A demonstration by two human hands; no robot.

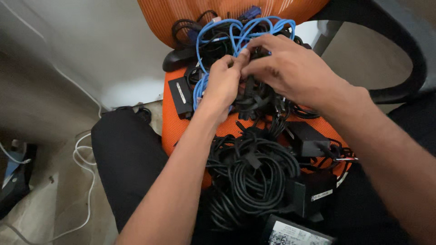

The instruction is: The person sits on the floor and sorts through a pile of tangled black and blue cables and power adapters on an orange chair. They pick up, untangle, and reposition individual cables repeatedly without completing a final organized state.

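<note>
Both hands meet over a tangle of cables heaped on an orange chair seat [175, 129]. The left hand [222, 84] has its grip clamped together on a black cable [252, 97] near the seat's far edge, and the right hand [290, 68] pinches the same black cable from above, fingertips touching the left's. A blue cable [236, 31] loops just behind them. A black coiled bundle [250, 172] lies at the near edge, beside a black power adapter [309, 138]
</note>
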